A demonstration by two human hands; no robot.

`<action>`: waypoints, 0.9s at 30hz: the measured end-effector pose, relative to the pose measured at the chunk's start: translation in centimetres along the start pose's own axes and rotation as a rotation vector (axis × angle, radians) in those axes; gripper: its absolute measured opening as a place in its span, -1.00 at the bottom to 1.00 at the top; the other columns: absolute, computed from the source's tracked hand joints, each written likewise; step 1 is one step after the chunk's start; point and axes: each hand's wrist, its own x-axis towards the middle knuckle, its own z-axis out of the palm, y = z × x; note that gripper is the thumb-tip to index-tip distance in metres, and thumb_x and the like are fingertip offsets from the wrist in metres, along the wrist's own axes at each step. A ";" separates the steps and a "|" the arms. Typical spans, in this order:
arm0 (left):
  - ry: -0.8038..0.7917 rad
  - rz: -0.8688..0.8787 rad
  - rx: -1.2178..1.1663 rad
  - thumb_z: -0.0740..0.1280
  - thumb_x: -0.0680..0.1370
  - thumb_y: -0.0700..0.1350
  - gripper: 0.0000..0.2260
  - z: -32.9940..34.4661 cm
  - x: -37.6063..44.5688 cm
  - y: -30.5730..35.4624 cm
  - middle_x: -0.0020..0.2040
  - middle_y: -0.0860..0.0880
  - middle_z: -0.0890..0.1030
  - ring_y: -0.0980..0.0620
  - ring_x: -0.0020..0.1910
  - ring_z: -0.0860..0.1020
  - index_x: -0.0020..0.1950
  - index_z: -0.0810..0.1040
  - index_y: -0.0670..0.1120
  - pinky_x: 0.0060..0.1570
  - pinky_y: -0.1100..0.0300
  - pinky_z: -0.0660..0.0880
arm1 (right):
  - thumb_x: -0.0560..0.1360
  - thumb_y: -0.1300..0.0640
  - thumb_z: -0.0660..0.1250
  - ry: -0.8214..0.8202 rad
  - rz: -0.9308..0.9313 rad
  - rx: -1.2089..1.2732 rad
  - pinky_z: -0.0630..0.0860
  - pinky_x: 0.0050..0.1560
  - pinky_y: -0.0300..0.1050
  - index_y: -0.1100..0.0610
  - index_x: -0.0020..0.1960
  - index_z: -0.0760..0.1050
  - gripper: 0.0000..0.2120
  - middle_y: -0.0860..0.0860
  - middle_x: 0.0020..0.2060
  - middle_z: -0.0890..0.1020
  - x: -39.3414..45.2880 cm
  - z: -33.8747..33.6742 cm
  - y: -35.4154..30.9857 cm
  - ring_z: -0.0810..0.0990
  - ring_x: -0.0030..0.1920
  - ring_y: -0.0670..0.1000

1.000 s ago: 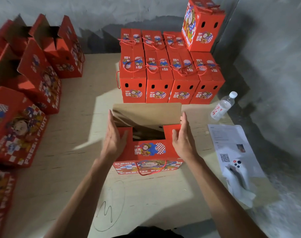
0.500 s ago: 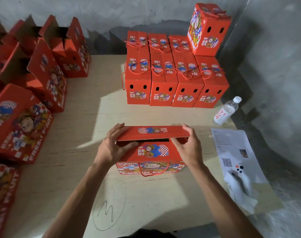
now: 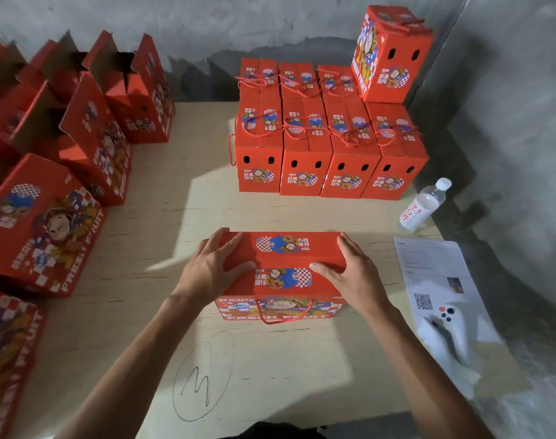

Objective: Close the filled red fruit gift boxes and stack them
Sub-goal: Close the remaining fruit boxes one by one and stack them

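Both hands, left hand (image 3: 211,271) and right hand (image 3: 352,275), lay with straight fingers pressed flat on the closed red gift box (image 3: 283,274) mid-surface (image 3: 181,217), closed boxes (image 3: 330,147) stacked behind.

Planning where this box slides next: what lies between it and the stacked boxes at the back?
Nothing: in the head view, bare table separates the box from the stack.

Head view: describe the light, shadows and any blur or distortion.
Head view: a bright patch lights the table around the box; both forearms cast shadows toward the camera; the open boxes at left look smeared; wide-angle bending tilts the stack and walls.
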 end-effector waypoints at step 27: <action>0.434 0.173 -0.436 0.53 0.50 -0.20 -0.73 1.7 -1.9 -2.4 0.25 0.24 0.63 0.13 0.28 0.60 0.18 0.70 0.00 0.37 0.16 0.48 | 0.47 0.08 0.56 0.440 -0.272 0.073 0.67 0.00 -0.12 0.28 0.07 0.64 -0.69 0.06 0.12 0.73 -0.4 1.3 3.9 0.74 -0.01 -0.05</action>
